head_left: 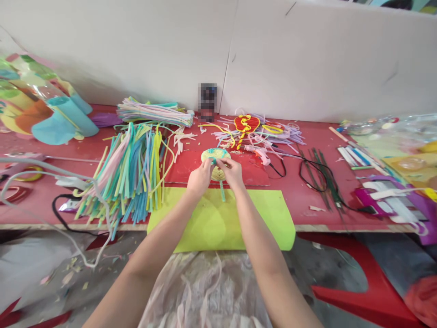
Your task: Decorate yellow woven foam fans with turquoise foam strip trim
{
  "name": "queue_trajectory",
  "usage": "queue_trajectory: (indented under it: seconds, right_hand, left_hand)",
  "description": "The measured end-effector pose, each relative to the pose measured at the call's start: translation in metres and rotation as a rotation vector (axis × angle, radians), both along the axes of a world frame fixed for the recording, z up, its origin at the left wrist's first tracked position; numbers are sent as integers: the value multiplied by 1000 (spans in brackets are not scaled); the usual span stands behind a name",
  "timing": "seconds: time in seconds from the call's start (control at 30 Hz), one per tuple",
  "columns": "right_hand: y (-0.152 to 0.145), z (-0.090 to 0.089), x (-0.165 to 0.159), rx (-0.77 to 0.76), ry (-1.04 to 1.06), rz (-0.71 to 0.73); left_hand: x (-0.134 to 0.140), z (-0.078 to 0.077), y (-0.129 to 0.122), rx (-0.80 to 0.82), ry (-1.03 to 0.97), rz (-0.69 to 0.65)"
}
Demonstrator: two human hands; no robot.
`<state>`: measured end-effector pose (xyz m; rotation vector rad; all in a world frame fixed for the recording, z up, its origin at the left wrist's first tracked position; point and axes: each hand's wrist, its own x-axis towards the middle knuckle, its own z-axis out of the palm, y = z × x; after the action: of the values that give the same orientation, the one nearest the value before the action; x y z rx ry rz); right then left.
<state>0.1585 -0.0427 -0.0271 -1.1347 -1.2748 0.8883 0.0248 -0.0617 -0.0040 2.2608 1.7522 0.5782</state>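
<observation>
A round pale-yellow craft piece (218, 175), which looks coiled from pipe cleaners, lies in the middle with teal trim on top and a teal stem (223, 192) pointing towards me. Over it, the fingers of my left hand (200, 176) and my right hand (233, 173) come together in a pinch. Between the fingertips shows a small teal pipe cleaner piece (214, 161); its ends are hidden by the fingers. Beneath the craft is a red board (184, 168), and nearer me a yellow-green sheet (218, 223) hangs over the table edge.
Bundled pipe cleaners (133, 168) spread out on the left. A red and yellow fan-shaped craft (246, 123) and a pink glue gun (261, 154) sit beyond my right hand. Black cable (302, 171), markers (355, 157) and a purple power strip (375, 200) occupy the right.
</observation>
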Motion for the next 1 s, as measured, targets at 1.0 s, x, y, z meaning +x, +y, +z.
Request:
queue_trajectory:
  seconds: [1.0]
  right_hand:
    - [-6,3,0,99,-283,-16]
  left_hand:
    - [-7,-20,9,7,-289,-122]
